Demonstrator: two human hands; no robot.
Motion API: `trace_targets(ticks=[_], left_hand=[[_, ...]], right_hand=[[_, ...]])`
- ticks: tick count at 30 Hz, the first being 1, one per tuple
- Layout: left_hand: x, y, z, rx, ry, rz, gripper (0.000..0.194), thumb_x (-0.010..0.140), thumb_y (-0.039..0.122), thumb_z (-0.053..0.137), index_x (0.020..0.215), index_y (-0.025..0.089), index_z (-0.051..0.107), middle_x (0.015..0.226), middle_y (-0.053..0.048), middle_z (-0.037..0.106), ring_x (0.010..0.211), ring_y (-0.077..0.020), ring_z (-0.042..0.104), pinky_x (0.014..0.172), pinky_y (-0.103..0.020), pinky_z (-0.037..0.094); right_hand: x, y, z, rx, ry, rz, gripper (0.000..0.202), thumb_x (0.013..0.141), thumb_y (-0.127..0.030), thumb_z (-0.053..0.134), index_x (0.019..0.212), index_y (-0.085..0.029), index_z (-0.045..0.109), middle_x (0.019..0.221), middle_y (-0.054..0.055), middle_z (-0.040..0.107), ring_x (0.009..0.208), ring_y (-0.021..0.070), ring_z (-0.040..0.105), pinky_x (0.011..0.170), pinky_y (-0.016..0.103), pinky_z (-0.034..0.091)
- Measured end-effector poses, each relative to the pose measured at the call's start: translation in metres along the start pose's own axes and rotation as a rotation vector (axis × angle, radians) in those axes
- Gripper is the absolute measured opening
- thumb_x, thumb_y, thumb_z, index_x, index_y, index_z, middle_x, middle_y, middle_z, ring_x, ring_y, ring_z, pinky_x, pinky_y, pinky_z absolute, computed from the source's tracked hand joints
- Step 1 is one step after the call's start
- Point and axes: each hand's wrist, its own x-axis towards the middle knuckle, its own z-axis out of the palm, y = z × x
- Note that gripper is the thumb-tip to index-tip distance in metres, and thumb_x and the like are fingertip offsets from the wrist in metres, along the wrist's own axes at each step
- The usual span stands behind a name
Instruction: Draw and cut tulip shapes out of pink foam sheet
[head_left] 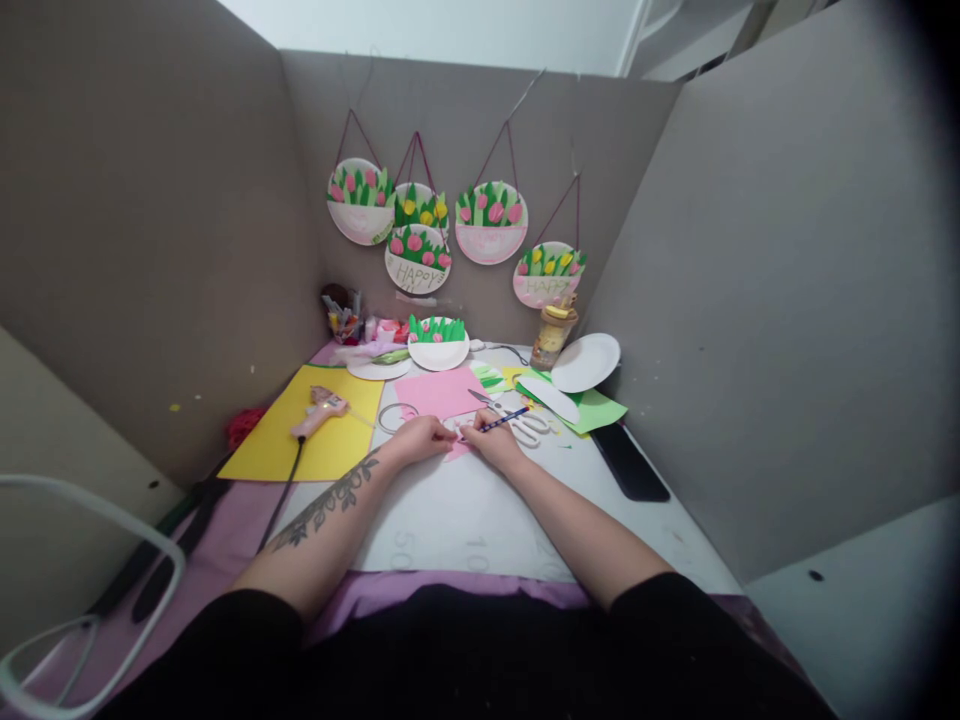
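Observation:
A dark blue pencil (pixel 505 419) is held in my right hand (pixel 489 440), its tip pointing down and left at a small piece of pink paper (pixel 458 451) on the white table sheet. My left hand (pixel 426 438) has its fingers together at the left side of that piece. Whether those fingers pinch the paper is too small to tell. Behind both hands lies a larger pink sheet (pixel 442 391). White-handled scissors (pixel 529 428) rest just right of my right hand.
A hot glue gun (pixel 322 410) lies on yellow paper (pixel 262 440) at left. At right are a black phone (pixel 630 463), green paper (pixel 600 411), paper plates (pixel 586 362) and a cup (pixel 553 338). Decorated plates (pixel 491 235) hang on the grey panel behind.

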Motion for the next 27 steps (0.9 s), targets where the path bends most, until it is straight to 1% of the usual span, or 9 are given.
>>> trace_targets(ticks=[3, 7, 11, 13, 17, 23, 27], left_hand=[[0.0001, -0.0005, 0.0003, 0.001, 0.001, -0.002, 0.027, 0.078, 0.034, 0.056, 0.093, 0.021, 0.073, 0.080, -0.003, 0.068, 0.070, -0.0151, 0.058, 0.064, -0.022, 0.037], [-0.0003, 0.0001, 0.0000, -0.003, 0.003, -0.004, 0.025, 0.079, 0.035, 0.055, 0.085, 0.019, 0.073, 0.076, -0.003, 0.067, 0.067, -0.0143, 0.056, 0.063, -0.022, 0.036], [-0.0001, -0.0005, 0.0003, -0.016, 0.005, -0.004, 0.026, 0.078, 0.034, 0.056, 0.090, 0.020, 0.073, 0.079, -0.003, 0.067, 0.069, -0.0143, 0.057, 0.063, -0.021, 0.036], [0.0000, -0.0014, 0.0007, -0.020, 0.006, -0.001, 0.025, 0.077, 0.035, 0.056, 0.088, 0.019, 0.073, 0.076, -0.002, 0.067, 0.068, -0.0142, 0.056, 0.063, -0.021, 0.036], [0.0000, -0.0030, 0.0013, -0.034, -0.003, 0.001, 0.027, 0.078, 0.037, 0.054, 0.081, 0.018, 0.072, 0.068, -0.002, 0.064, 0.064, -0.0138, 0.055, 0.060, -0.021, 0.035], [0.0002, -0.0045, 0.0020, -0.047, 0.001, -0.003, 0.025, 0.077, 0.036, 0.056, 0.085, 0.019, 0.073, 0.070, -0.002, 0.065, 0.066, -0.0148, 0.055, 0.062, -0.022, 0.035], [0.0003, -0.0050, 0.0021, -0.027, -0.005, -0.001, 0.025, 0.078, 0.034, 0.055, 0.087, 0.019, 0.073, 0.071, -0.002, 0.065, 0.068, -0.0149, 0.056, 0.062, -0.022, 0.035]], right_hand=[[0.0001, 0.0001, -0.0003, 0.003, -0.012, 0.006, 0.029, 0.070, -0.037, 0.059, 0.056, -0.021, 0.038, 0.055, -0.004, 0.044, 0.057, 0.0131, 0.042, 0.056, 0.025, 0.032], [0.0005, 0.0008, -0.0005, 0.033, -0.044, 0.014, 0.027, 0.067, -0.032, 0.060, 0.056, -0.021, 0.039, 0.055, -0.005, 0.045, 0.057, 0.0127, 0.043, 0.056, 0.025, 0.033], [0.0006, -0.0002, -0.0004, 0.035, -0.022, 0.031, 0.028, 0.068, -0.036, 0.060, 0.056, -0.021, 0.038, 0.055, -0.005, 0.045, 0.057, 0.0130, 0.043, 0.057, 0.025, 0.033], [0.0004, -0.0005, -0.0004, 0.030, -0.017, 0.029, 0.029, 0.068, -0.036, 0.060, 0.056, -0.021, 0.038, 0.054, -0.005, 0.045, 0.057, 0.0131, 0.043, 0.057, 0.025, 0.033], [0.0004, 0.0016, -0.0003, 0.063, -0.072, 0.022, 0.026, 0.066, -0.033, 0.061, 0.056, -0.021, 0.039, 0.055, -0.005, 0.046, 0.056, 0.0133, 0.044, 0.056, 0.025, 0.033], [0.0010, 0.0034, 0.0001, 0.066, -0.053, 0.022, 0.026, 0.068, -0.034, 0.060, 0.056, -0.021, 0.040, 0.055, -0.004, 0.047, 0.056, 0.0131, 0.044, 0.056, 0.025, 0.034], [0.0015, 0.0033, 0.0000, 0.122, -0.102, 0.055, 0.026, 0.066, -0.033, 0.061, 0.057, -0.021, 0.040, 0.053, -0.005, 0.046, 0.055, 0.0129, 0.044, 0.054, 0.025, 0.034]])
